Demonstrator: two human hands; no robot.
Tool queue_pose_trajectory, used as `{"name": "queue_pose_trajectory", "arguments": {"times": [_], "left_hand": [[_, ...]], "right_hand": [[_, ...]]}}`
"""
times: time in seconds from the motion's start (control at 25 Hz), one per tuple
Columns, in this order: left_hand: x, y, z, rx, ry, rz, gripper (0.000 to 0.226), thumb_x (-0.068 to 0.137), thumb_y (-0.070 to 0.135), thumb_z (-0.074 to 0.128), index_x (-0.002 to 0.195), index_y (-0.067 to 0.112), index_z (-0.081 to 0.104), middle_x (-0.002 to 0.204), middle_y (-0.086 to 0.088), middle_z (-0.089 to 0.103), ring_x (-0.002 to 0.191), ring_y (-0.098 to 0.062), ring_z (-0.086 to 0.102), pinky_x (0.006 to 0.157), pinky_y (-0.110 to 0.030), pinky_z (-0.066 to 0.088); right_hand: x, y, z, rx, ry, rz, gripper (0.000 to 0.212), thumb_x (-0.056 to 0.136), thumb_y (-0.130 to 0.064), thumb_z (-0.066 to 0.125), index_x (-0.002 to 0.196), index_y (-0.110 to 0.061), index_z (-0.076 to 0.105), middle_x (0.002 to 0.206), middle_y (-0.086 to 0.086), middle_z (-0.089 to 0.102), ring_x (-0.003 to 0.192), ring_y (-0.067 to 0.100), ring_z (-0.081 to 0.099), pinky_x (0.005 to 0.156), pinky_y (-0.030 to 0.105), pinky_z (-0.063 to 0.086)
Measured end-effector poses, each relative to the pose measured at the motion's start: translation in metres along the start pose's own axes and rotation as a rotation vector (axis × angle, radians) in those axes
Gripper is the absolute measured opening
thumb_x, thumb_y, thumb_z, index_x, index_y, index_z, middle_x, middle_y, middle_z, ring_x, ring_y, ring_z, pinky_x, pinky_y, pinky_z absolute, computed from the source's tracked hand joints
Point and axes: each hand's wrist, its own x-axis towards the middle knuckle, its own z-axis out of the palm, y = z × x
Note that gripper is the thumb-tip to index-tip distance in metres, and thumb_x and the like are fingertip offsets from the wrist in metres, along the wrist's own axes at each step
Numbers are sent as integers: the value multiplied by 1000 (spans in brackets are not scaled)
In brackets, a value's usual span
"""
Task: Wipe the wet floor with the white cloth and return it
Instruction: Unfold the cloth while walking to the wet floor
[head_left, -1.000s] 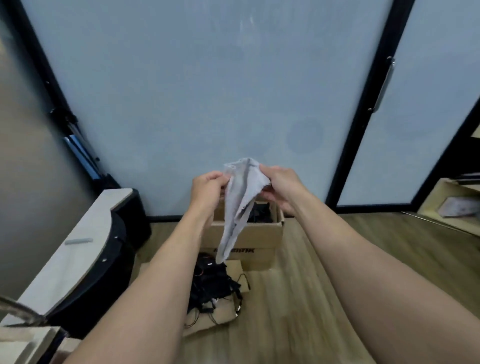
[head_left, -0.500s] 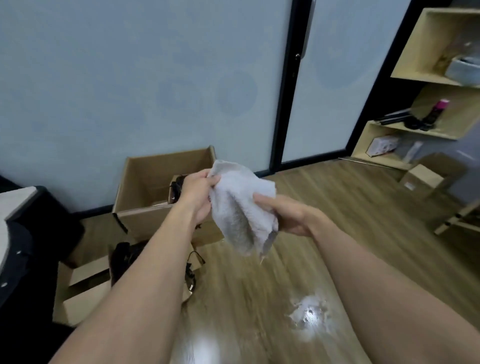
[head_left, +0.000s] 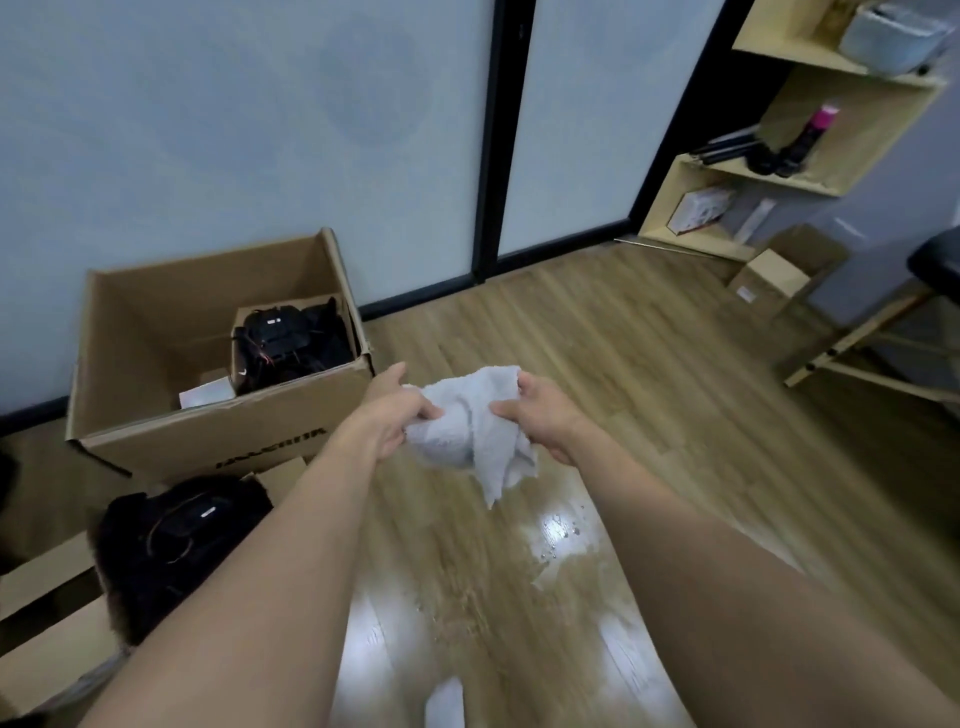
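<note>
The white cloth (head_left: 470, 431) was held in the air between both hands, above the wooden floor (head_left: 649, 374) and clear of it. It was bunched, with one corner hanging down towards the wet patch (head_left: 563, 545), where droplets and glare were visible on the boards. The left edge of the cloth was pinched by the left hand (head_left: 392, 415), the thumb being pressed against curled fingers. The right edge was gripped by the right hand (head_left: 540, 421) in the same manner, its fingers curled into the fabric. An open cardboard box (head_left: 156, 358) holding black equipment (head_left: 291, 340) was located to the left, against the wall. A black bag (head_left: 171, 540) was laid on flattened cardboard in front of it. A wooden shelf unit (head_left: 852, 119) was positioned at upper right.
</note>
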Motion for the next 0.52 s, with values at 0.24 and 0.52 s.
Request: {"name": "queue_pose_trajectory", "arguments": {"times": [0.24,0.52], "left_hand": [[76,40,32,351,291,216,46,75,9,79,118,16,65,133,-7,57,122,-22,52,96,-22,37],[169,50,84,192,87,189,60,65,8,86,120,12,62,116,-3,61,94,-10,58,74,-16,44]], "right_hand": [[90,-16,-47,-102,177,-70,49,84,-21,72,128,-13,53,122,8,61,106,25,62,82,39,55],[196,12,-102,2,-43,-23,55,72,-6,76,121,-23,60,122,9,60,108,24,62,95,37,52]]}}
